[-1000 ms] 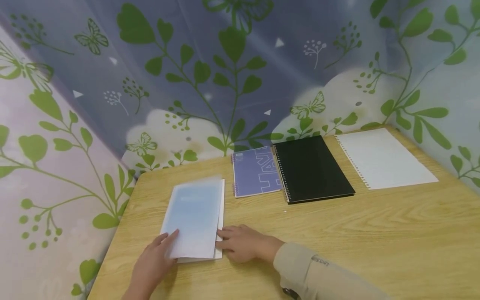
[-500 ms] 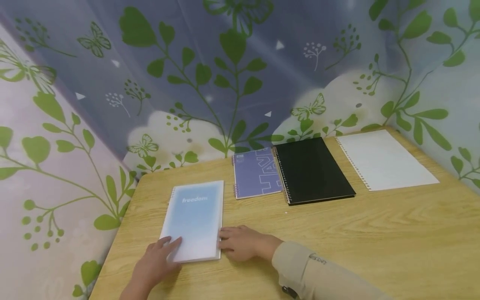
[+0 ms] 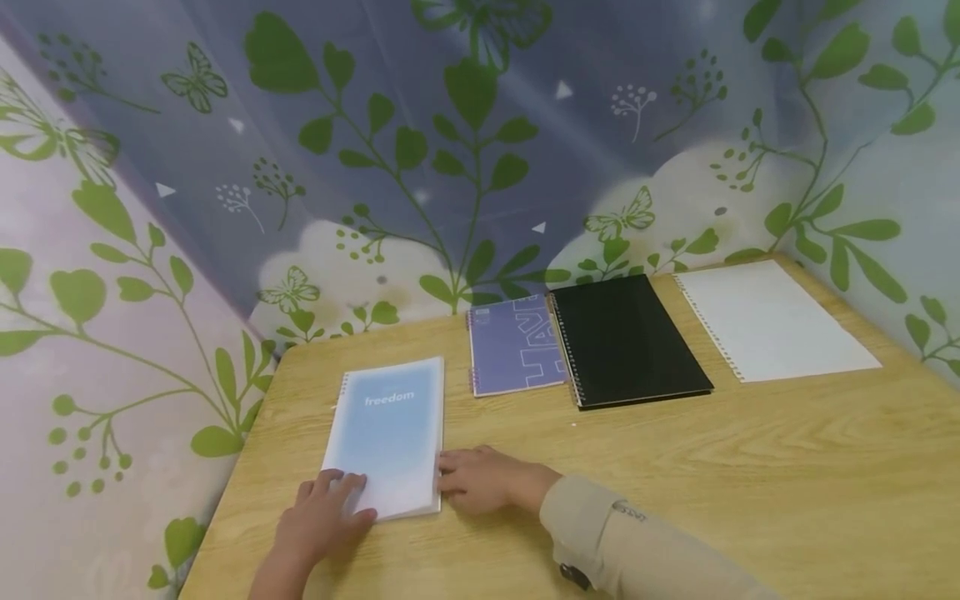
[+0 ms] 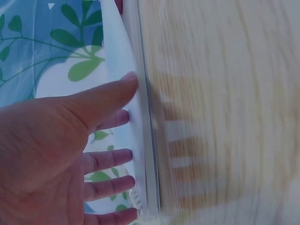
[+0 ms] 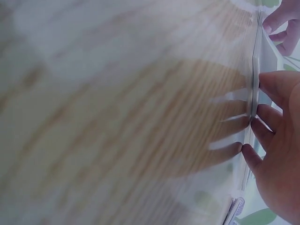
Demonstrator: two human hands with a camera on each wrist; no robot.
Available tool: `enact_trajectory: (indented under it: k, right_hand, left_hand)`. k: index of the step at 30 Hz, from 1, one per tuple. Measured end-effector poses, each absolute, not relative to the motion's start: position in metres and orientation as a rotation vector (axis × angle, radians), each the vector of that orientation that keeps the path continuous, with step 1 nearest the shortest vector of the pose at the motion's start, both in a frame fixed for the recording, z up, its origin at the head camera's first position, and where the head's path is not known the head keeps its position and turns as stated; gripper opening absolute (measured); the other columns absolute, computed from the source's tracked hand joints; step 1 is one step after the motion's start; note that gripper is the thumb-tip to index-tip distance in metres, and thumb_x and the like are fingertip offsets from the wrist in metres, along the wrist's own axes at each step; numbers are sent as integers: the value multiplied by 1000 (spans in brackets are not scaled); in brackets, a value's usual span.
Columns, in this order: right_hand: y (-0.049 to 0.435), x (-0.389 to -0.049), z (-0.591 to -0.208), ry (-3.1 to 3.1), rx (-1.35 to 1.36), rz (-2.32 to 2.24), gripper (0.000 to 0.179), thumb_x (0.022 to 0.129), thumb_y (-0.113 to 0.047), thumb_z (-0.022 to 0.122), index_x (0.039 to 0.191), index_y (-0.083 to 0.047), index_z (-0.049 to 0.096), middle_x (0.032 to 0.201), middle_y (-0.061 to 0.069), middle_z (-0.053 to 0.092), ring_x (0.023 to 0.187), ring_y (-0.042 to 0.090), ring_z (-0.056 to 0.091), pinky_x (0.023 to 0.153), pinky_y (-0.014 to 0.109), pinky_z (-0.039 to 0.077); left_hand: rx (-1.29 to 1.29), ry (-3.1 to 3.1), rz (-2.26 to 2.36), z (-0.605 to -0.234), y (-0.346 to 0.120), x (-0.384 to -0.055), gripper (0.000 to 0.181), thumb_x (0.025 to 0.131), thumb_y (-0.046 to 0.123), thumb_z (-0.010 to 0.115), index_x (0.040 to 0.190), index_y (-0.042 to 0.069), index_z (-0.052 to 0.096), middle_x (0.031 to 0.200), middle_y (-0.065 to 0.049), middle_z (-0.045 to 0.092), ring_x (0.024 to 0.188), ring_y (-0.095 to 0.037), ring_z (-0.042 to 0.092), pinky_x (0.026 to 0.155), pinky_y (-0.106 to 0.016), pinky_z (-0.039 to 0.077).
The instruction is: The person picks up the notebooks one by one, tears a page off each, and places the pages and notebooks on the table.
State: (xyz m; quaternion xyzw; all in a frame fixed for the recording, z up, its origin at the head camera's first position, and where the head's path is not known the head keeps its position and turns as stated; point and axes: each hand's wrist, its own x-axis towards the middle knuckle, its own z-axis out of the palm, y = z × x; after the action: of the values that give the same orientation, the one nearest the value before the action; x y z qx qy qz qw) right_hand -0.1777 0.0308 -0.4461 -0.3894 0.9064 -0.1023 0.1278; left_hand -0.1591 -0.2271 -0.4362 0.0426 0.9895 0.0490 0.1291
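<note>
A spiral notebook [image 3: 386,446] with a pale blue cover reading "freedom" lies at the left of the table, its coil along the left side. On its lower left part rests my left hand [image 3: 318,521], fingers extended over the cover and thumb at the bottom edge. In the left wrist view, the fingertips [image 4: 124,155] of that hand touch the cover, and the cover looks slightly bowed away from the pages. Against the notebook's right edge my right hand [image 3: 487,482] holds its fingertips; the right wrist view has the thumb and fingers [image 5: 262,131] touching that edge.
Behind and to the right lie a purple spiral notebook [image 3: 513,350], a black spiral notebook [image 3: 630,342] touching or nearly touching it, and a white sheet [image 3: 772,321] with torn holes. A patterned curtain [image 3: 480,150] stands along the table's [image 3: 675,467] back edge.
The blue cover, blurred and skewed over the pages earlier, has come down flat and its lettering is readable. My left thumb has shifted to the bottom edge. The right hand stays at the right edge.
</note>
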Motion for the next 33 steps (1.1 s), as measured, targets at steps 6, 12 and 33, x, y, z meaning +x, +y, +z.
enact_trajectory:
  k: [6, 12, 33]
  right_hand:
    - [33, -181, -449, 2616, -1147, -352, 40, 96, -28, 41, 136, -26, 45, 149, -5, 33, 139, 14, 27, 112, 41, 26]
    - [51, -190, -448, 2615, -1110, -533, 38, 97, -26, 40, 133, -20, 50, 142, -5, 44, 134, 16, 37, 112, 33, 28]
    - [164, -238, -425, 2871, 64, -1114, 51, 94, -22, 47, 136, 4, 37, 133, 25, 44, 121, 41, 43, 96, 53, 39]
  left_hand:
    - [61, 2858, 173, -437, -225, -160, 60, 78, 52, 64, 126, 17, 54, 133, -18, 43, 118, -46, 37, 82, -66, 40]
    - [26, 2868, 167, -440, -224, -158, 62, 77, 52, 65, 127, 15, 54, 133, -19, 43, 117, -45, 38, 82, -65, 40]
    - [245, 2908, 798, -401, -107, -246, 57, 93, 34, 50, 140, 4, 35, 133, -20, 49, 121, -38, 47, 96, -51, 41]
